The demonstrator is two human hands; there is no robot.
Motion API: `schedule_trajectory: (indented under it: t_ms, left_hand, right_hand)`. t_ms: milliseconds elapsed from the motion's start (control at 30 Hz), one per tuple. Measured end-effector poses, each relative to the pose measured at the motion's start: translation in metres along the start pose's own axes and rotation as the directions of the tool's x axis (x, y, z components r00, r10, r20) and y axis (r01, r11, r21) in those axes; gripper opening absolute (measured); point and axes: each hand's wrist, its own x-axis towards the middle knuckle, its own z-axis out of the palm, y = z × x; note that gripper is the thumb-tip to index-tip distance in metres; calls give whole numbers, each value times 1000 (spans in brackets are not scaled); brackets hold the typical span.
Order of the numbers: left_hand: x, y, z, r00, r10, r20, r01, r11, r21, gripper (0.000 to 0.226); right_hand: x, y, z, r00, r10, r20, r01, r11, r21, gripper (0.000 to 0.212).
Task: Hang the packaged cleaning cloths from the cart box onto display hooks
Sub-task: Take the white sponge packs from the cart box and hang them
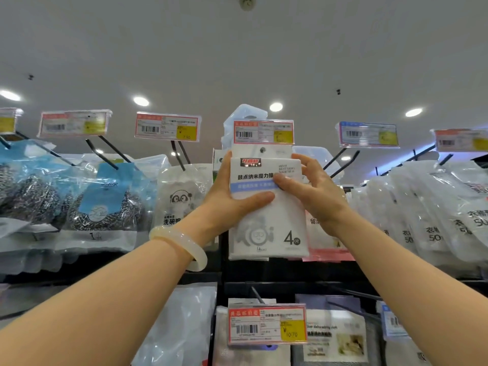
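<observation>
Both hands raised at top hook row. Left hand (232, 196) grip closed on white cloth pack (266, 207), thumb across front. Right hand (314, 191) pinches pack's right edge. Pack's top sits just under price tag (263, 132). Bagged steel scourers (105, 207) hang left.

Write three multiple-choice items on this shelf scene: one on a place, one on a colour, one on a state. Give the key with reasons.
1. The steel scourers hang where, relative to the held white packet?
A. to its left
B. below it
C. to its right

2. The bangle on the left wrist is
A. black
B. pale, milky
C. red

3. The packet is
A. lying in a box
B. gripped by both hands
C. held by one hand

Key: 1 A, scourers at far left. 2 B, translucent whitish ring. 3 B, left hand and right hand both clasp it.
</observation>
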Motion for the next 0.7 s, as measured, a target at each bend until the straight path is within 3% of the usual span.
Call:
schedule_trajectory:
  t_ms: [233,467,567,700]
  left_hand:
    - [4,-5,-4,999,-46,-4,46,999,-18,69]
    - [8,-20,-3,992,-117,53,119,992,-43,77]
    - [10,-36,-3,970,-240,44,240,971,22,91]
    - [20,-53,1,957,-290,-19,289,941,178,107]
  right_hand:
    - [4,6,5,999,33,1,-33,999,4,57]
    - [14,24,4,996,82,33,-80,996,-45,52]
    - [16,42,10,985,164,57,-163,986,-25,53]
    - [27,62,18,965,255,52,-253,966,-47,61]
